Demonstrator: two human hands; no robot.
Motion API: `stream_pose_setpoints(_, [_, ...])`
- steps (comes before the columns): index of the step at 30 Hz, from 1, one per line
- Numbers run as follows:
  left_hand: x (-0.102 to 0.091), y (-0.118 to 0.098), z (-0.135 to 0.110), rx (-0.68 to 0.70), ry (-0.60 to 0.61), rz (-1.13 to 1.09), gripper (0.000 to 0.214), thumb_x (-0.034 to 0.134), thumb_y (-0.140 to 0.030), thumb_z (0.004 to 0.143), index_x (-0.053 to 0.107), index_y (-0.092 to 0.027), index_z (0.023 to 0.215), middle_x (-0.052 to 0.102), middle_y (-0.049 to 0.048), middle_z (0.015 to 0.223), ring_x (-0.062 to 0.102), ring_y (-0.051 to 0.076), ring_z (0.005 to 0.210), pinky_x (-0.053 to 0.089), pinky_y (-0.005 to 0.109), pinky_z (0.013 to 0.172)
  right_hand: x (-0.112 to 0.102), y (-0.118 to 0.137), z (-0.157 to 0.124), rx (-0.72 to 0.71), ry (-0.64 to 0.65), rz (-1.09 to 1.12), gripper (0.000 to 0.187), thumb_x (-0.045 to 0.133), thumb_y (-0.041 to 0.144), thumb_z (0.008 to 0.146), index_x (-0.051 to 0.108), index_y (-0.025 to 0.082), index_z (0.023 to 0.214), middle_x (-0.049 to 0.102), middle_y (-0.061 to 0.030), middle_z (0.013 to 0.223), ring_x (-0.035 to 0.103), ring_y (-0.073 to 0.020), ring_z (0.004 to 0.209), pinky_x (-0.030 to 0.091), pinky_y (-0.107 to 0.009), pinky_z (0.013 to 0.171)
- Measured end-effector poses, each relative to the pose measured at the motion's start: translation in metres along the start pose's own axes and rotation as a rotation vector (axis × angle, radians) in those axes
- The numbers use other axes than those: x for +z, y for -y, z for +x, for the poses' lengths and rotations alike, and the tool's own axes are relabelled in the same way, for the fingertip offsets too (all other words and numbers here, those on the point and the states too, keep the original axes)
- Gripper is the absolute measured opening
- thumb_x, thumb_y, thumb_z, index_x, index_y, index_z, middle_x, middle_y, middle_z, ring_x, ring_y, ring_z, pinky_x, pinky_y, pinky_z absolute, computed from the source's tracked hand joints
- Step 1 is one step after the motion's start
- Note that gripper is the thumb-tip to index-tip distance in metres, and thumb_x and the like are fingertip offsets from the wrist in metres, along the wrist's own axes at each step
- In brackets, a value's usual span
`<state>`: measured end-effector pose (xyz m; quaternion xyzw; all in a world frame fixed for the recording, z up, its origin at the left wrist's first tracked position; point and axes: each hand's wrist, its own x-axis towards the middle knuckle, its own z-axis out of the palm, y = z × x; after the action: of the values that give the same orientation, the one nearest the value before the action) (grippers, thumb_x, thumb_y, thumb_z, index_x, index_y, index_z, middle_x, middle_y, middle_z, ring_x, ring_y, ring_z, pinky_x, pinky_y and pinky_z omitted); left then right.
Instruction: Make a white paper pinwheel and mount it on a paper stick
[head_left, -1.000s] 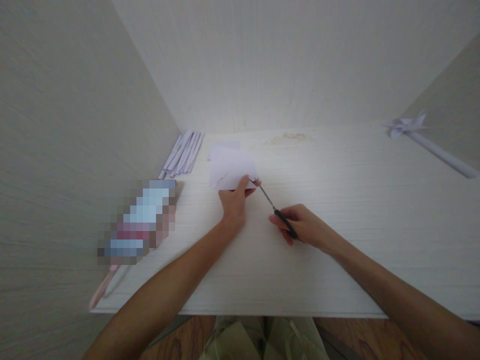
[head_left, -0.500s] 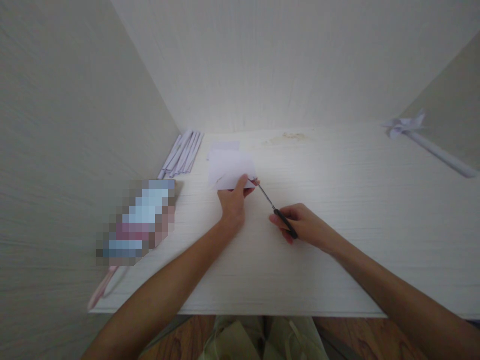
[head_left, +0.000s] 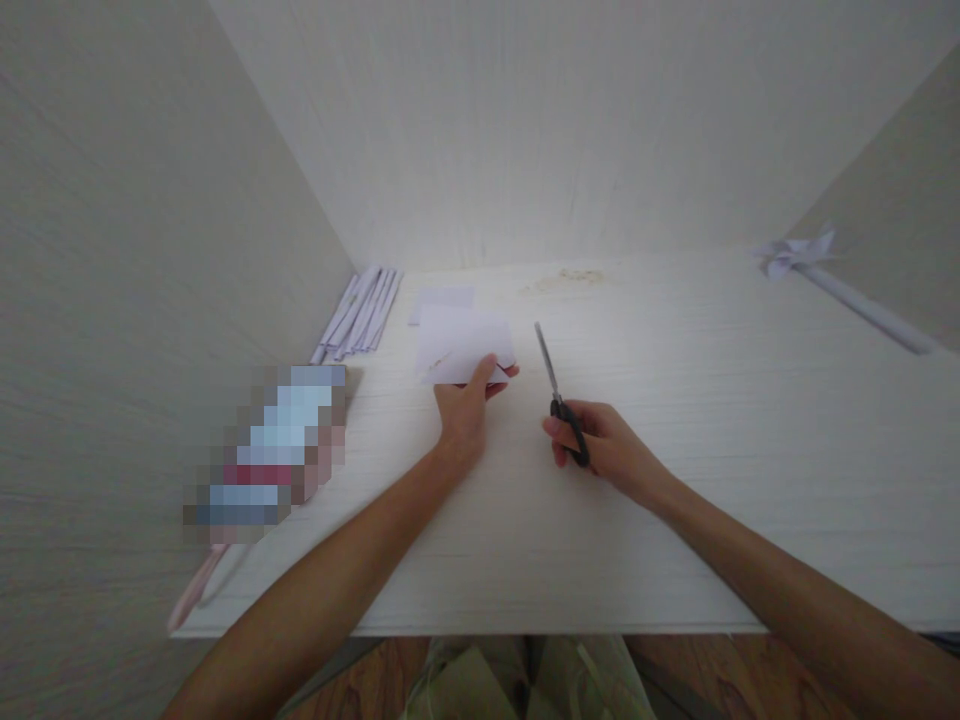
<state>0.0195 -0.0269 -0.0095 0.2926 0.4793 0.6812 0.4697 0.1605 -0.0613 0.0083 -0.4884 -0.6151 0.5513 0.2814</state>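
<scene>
My left hand (head_left: 469, 405) pinches the near edge of a white sheet of paper (head_left: 457, 335), thumb on top and fingers underneath. Slits show at the sheet's near left and near right corners. To the right, my right hand (head_left: 592, 435) is closed around the black handles of a pair of scissors (head_left: 546, 358). Their blades look closed, point away from me and stand apart from the paper. Behind the held sheet, another piece of white paper (head_left: 448, 298) lies on the table.
Several rolled paper sticks (head_left: 364, 312) lie at the back left of the white table (head_left: 675, 420). In front of them is a blurred-out item (head_left: 274, 440) with a pink strap. A paper pinwheel (head_left: 795, 255) on a paper stick rests by the right wall. Walls close in the back and sides.
The scissors have come out of the paper's right corner and swung right, clear of it, their blades now closed. My left hand keeps its hold on the sheet. The view has shifted slightly.
</scene>
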Motion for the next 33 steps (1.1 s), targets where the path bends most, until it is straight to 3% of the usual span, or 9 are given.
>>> stream_pose_setpoints(3, [0.001,0.001,-0.005,0.023,0.056,0.107,0.028,0.066,-0.030,0.057,0.059,-0.015,0.080,0.064,0.0037,0.077,0.060,0.013,0.065,0.048,0.021,0.051,0.001,-0.004,0.003,-0.013,-0.143,0.189,0.033,0.054,0.047,0.069,0.049,0.015,0.068,0.057,-0.0011,0.060,0.036,-0.0041,0.036,0.027,-0.019,0.034])
stream_pose_setpoints(7, [0.003,0.000,-0.013,0.073,0.151,0.227,0.023,0.067,-0.028,0.056,0.060,-0.015,0.074,0.064,0.0035,0.075,0.058,0.012,0.062,0.048,0.021,0.049,0.002,-0.009,0.007,-0.070,-0.235,0.316,0.033,0.055,0.046,0.069,0.052,0.013,0.072,0.062,-0.0061,0.073,0.039,-0.0039,0.039,0.031,-0.019,0.035])
stream_pose_setpoints(12, [0.002,0.000,-0.019,0.100,0.265,0.344,0.017,0.068,-0.028,0.055,0.062,-0.016,0.064,0.062,0.0017,0.061,0.054,0.011,0.051,0.045,0.021,0.046,0.001,-0.013,0.011,-0.087,-0.357,0.398,0.028,0.063,0.039,0.063,0.052,0.015,0.073,0.049,0.0042,0.049,0.039,-0.0056,0.037,0.031,-0.019,0.033])
stream_pose_setpoints(15, [0.001,0.000,-0.019,0.089,0.310,0.412,0.017,0.068,-0.031,0.055,0.062,-0.015,0.060,0.062,0.0022,0.057,0.054,0.011,0.050,0.045,0.021,0.046,0.001,-0.014,0.012,-0.095,-0.388,0.407,0.027,0.066,0.036,0.060,0.050,0.017,0.070,0.043,0.0071,0.046,0.038,-0.0051,0.035,0.029,-0.018,0.031])
stream_pose_setpoints(19, [0.000,0.002,-0.014,0.089,0.254,0.362,0.020,0.067,-0.031,0.056,0.063,-0.015,0.068,0.065,0.0038,0.068,0.057,0.013,0.060,0.047,0.021,0.052,-0.001,-0.014,0.012,-0.109,-0.427,0.341,0.024,0.066,0.034,0.060,0.050,0.017,0.067,0.043,0.0073,0.047,0.036,-0.0041,0.035,0.028,-0.018,0.031])
stream_pose_setpoints(22, [-0.003,0.004,-0.007,0.051,0.145,0.294,0.027,0.067,-0.037,0.055,0.063,-0.013,0.067,0.063,0.0041,0.062,0.056,0.013,0.057,0.047,0.024,0.052,-0.001,-0.011,0.011,-0.094,-0.445,0.290,0.023,0.065,0.033,0.060,0.050,0.017,0.065,0.042,0.0072,0.046,0.035,-0.0038,0.035,0.027,-0.018,0.032])
stream_pose_setpoints(25, [-0.006,0.007,0.000,0.060,0.118,0.208,0.028,0.064,-0.039,0.059,0.062,-0.013,0.069,0.061,0.0022,0.061,0.055,0.011,0.054,0.046,0.024,0.053,-0.001,-0.009,0.011,-0.082,-0.463,0.276,0.022,0.066,0.032,0.058,0.050,0.017,0.065,0.043,0.0068,0.047,0.036,-0.0043,0.037,0.027,-0.018,0.032])
stream_pose_setpoints(29, [-0.008,0.008,0.000,0.036,0.179,0.179,0.025,0.064,-0.038,0.060,0.063,-0.014,0.067,0.060,0.0000,0.058,0.054,0.010,0.052,0.045,0.023,0.053,-0.004,-0.010,0.013,-0.102,-0.556,0.338,0.021,0.067,0.028,0.057,0.051,0.017,0.067,0.044,0.0068,0.048,0.036,-0.0040,0.037,0.027,-0.018,0.033])
stream_pose_setpoints(33, [-0.009,0.006,-0.004,-0.042,0.314,0.222,0.025,0.066,-0.035,0.058,0.065,-0.013,0.070,0.065,0.0038,0.069,0.057,0.012,0.058,0.047,0.026,0.056,-0.011,-0.014,0.020,-0.160,-0.642,0.478,0.017,0.066,0.024,0.058,0.052,0.017,0.064,0.043,0.0076,0.046,0.034,-0.0025,0.034,0.024,-0.016,0.031])
